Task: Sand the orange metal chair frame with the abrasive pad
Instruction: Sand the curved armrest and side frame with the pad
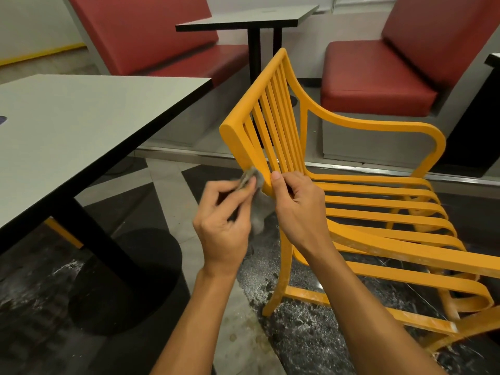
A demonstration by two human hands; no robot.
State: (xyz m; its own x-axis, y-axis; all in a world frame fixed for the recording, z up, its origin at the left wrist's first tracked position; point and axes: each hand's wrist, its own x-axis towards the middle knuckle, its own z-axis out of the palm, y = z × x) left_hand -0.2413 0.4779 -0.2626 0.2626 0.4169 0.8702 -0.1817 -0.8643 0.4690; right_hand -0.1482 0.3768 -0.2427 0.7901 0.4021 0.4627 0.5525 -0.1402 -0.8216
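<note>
The orange metal chair frame (351, 207) stands on the floor at centre right, with a slatted back and slatted seat. A grey abrasive pad (259, 209) is pinched in my left hand (224, 215) and presses against the lower left post of the backrest; part of the pad hangs down behind the hand. My right hand (297, 204) grips the same post just to the right, thumb up along the orange bar. Pale dust marks show on the lower rails.
A grey table (81, 125) with a black edge, post and round base stands close on the left. A second table (249, 20) and red booth seats (378, 74) are behind the chair. The floor is dark speckled stone with pale strips.
</note>
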